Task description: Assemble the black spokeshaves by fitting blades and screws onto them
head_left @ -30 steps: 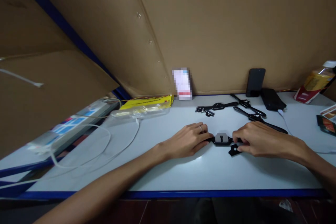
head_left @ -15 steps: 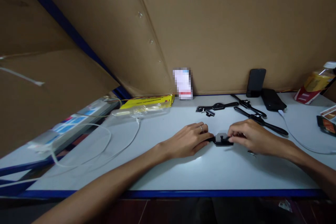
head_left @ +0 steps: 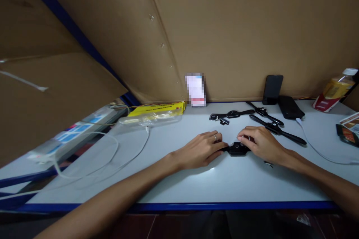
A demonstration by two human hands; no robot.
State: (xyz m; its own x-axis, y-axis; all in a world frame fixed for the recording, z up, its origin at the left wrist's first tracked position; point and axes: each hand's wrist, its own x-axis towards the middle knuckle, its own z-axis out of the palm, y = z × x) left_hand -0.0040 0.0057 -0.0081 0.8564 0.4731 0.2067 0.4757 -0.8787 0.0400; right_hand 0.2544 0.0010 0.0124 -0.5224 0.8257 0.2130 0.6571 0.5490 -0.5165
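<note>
A black spokeshave [head_left: 237,149] lies flat on the table, its middle part and a round mark on it facing up. My left hand [head_left: 204,150], a ring on one finger, is closed on the spokeshave's left handle. Just over the right end of the body, my right hand [head_left: 259,142] has its fingers pinched together; something small and pale shows between them, too little to name. A small dark part with a shiny edge [head_left: 268,164] rests beneath my right wrist. Beyond my hands are more black spokeshaves [head_left: 237,113] and a loose small black part [head_left: 224,121].
A phone with a blurred screen [head_left: 196,89] leans on the brown back wall. At the right stand a dark phone [head_left: 272,89], a black power bank [head_left: 291,107] with a white cable, and a bottle [head_left: 333,91]. Yellow packaging [head_left: 157,109] and a power strip [head_left: 73,130] are left.
My right hand has shifted slightly left and up from the spokeshave's right side. The grey plate and knob seen on its body no longer show, leaving black surface. My left hand stays put.
</note>
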